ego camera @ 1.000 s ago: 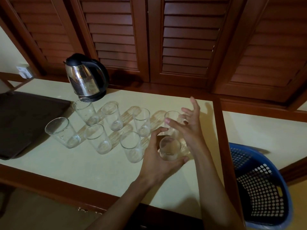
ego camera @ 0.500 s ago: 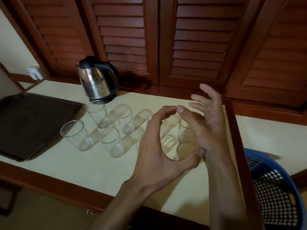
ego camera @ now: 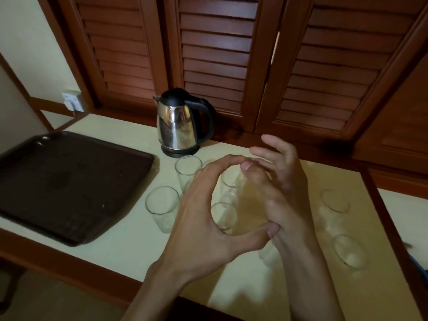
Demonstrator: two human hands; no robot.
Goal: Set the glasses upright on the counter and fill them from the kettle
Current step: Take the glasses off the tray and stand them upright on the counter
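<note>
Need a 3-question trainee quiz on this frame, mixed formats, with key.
1. True or false: the kettle is lifted off the counter.
2. Multiple choice: the dark tray lies where, relative to the kettle? A) to its left B) to its right C) under it
3. Fill in: the left hand and right hand are raised above the glasses and hold ____.

Key: 1 false, it stands at the back of the counter. 2 A. 3 nothing; the curled left fingers meet the right hand, and no glass is gripped. The nearest glass left of the hands stands upright and looks empty.
</note>
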